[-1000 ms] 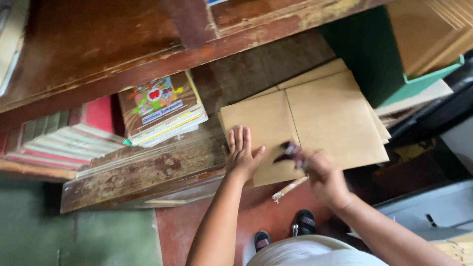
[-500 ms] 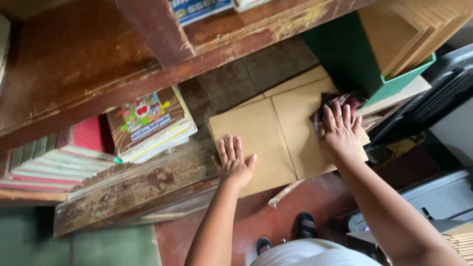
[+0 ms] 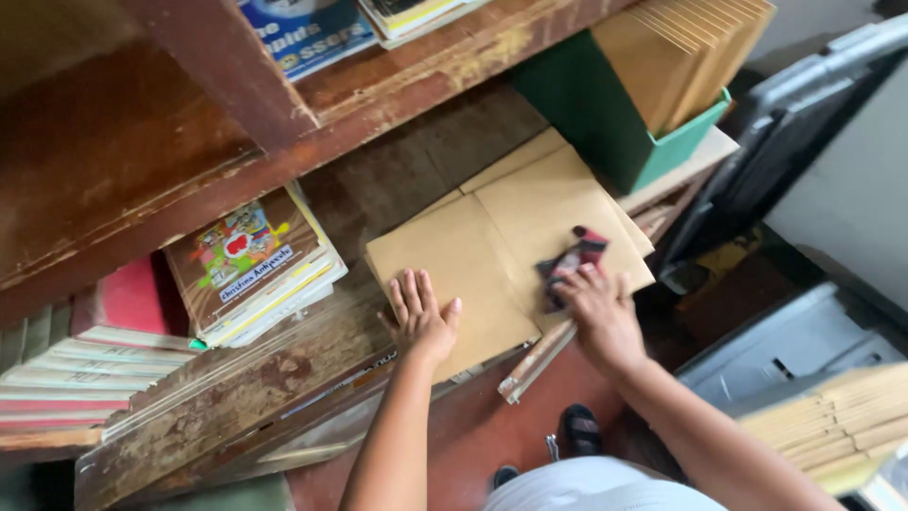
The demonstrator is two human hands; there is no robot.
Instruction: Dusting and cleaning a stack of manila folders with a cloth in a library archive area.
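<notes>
The left hand [image 3: 423,320] is laid flat and open on the near edge of a stack of brown envelopes [image 3: 492,251], while a dark red-trimmed cloth [image 3: 567,265] is gripped in the right hand [image 3: 601,317] and pressed onto the stack's right half. Since half a second ago the cloth has been drawn back from the stack's far right corner toward the body, suggesting a wiping stroke under way. Left of the hands picture books [image 3: 251,265] are piled on the wooden shelf [image 3: 218,397]; beyond the right hand a green box [image 3: 605,114] of envelopes is seen.

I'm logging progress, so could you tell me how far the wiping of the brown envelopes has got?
Done: cannot tell. In hand: right hand presses a dark red-and-grey cloth on the flat brown paper envelopes; left hand steadies their near edge. Left: the worn wooden shelf looks untouched.
</notes>
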